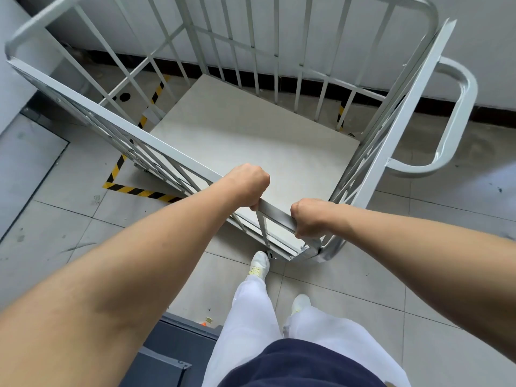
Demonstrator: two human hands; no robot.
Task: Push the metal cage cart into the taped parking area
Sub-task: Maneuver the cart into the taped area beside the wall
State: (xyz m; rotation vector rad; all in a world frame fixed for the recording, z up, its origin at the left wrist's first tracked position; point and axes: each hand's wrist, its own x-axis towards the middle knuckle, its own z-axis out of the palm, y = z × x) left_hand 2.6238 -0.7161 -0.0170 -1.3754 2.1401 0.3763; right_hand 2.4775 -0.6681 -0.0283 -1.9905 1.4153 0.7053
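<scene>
The grey metal cage cart (413, 88) fills the upper view, with barred sides and a pale flat floor plate (251, 129). My left hand (247, 184) grips the near top rail. My right hand (310, 216) grips the same rail close to the near right corner. Yellow-and-black tape (134, 190) marks the parking area on the tiled floor; its near left corner shows beside the cart, and more strips (340, 113) show through the bars near the wall. The cart stands over most of the taped area, turned at an angle to the tape lines.
A white wall with a dark skirting (446, 108) runs right behind the cart. A curved push handle (458, 113) sticks out on the cart's right side. A dark grey metal object (173, 350) lies at the lower left near my feet (259, 263).
</scene>
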